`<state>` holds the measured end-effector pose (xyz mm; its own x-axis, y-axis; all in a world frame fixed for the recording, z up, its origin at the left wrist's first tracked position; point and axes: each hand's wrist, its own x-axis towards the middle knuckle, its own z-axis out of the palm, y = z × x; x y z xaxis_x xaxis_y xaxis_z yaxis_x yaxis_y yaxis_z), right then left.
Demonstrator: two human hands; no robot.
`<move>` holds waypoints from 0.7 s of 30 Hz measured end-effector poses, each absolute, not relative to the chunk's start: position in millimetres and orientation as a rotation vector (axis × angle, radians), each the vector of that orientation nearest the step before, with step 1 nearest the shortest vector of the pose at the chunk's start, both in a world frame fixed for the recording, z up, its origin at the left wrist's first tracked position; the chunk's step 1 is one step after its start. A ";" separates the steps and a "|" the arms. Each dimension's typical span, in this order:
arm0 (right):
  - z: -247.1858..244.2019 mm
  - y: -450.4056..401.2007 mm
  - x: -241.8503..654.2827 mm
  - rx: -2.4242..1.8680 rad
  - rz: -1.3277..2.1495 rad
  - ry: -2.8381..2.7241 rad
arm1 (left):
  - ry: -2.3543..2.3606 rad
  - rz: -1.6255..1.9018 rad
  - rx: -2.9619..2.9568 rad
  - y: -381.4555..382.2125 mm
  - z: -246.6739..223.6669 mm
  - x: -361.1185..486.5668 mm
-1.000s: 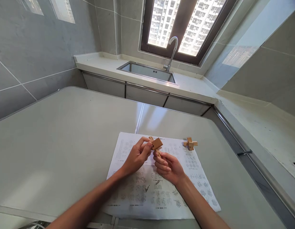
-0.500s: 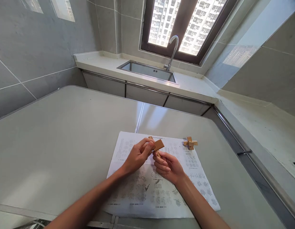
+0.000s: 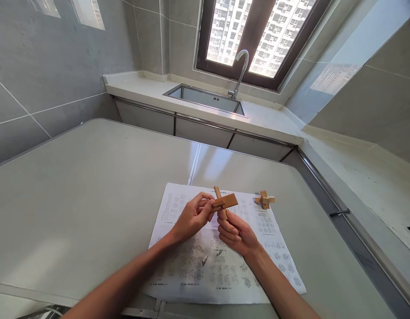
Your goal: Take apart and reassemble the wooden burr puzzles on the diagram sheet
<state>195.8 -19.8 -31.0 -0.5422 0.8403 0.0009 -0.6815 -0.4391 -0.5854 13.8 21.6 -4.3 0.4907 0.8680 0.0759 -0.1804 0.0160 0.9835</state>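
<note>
Wooden cross [image 3: 230,200]: ends in left fingers [image 3: 206,208], right fingers [image 3: 229,228]

Bare hands [image 3: 191,216] — bare forearms [image 3: 138,266]

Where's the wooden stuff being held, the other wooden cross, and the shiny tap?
Held wooden pieces [image 3: 230,201]: head view, on the wide piece's flat face.
Wooden cross [image 3: 265,201]: head view, on its middle.
Shiny tap [image 3: 241,76]: head view, on its neck.
</note>
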 end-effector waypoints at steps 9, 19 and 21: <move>-33.6 -21.3 199.7 -0.447 2.078 -0.823 | 0.639 0.876 1.356 22.6 -2.6 8.6; -41.6 -22.9 204.6 -0.386 2.261 -0.972 | 0.577 0.834 1.344 20.1 -1.2 12.1; -42.6 -22.5 205.5 -0.387 2.272 -0.983 | 0.591 0.849 1.332 19.3 -1.2 13.2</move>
<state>205.5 -22.5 -42.6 -0.7615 0.6478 -0.0198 -0.4291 -0.5269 -0.7337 13.2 19.3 -1.2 0.5800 0.8090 0.0955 -0.1912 0.0212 0.9813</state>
